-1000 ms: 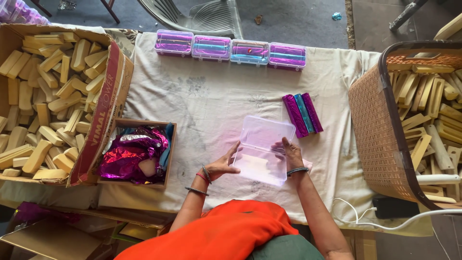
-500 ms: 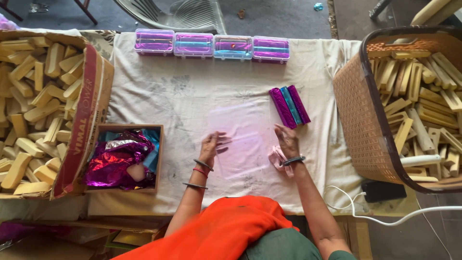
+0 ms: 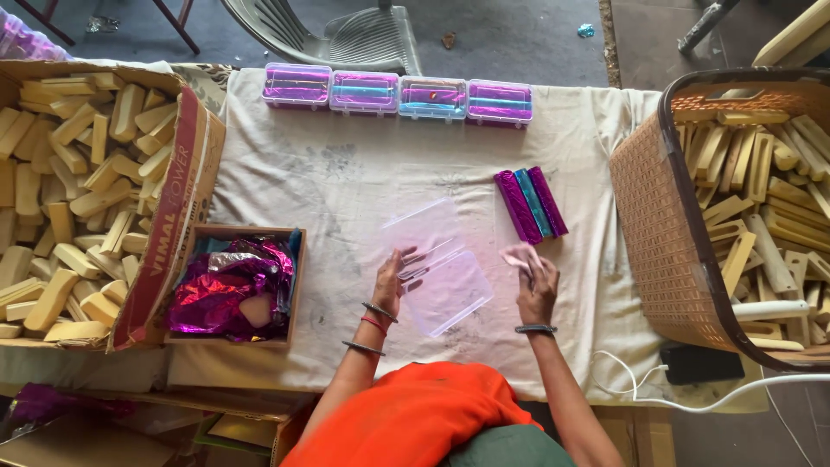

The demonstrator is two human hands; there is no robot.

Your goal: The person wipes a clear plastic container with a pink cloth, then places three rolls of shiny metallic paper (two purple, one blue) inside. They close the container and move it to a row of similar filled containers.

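Note:
A clear plastic box [image 3: 437,264] lies opened flat on the white cloth-covered table [image 3: 346,173], lid and base side by side. My left hand [image 3: 389,281] rests on its left edge, fingers spread on the plastic. My right hand [image 3: 536,281] is just right of the box, closed on a small pale pink piece [image 3: 519,256]. Three foil-wrapped bars [image 3: 530,204], purple, blue and purple, lie side by side beyond my right hand.
Several filled clear boxes [image 3: 398,93] line the table's far edge. A small cardboard box of magenta foil [image 3: 229,290] sits to the left, beside a big carton of yellow bars [image 3: 78,190]. A woven basket of yellow bars [image 3: 743,216] stands right. A white cable [image 3: 692,399] runs near the front edge.
The clear box, held up in both hands a second ago, now lies opened flat on the cloth. My right hand has moved right of it with the pink piece.

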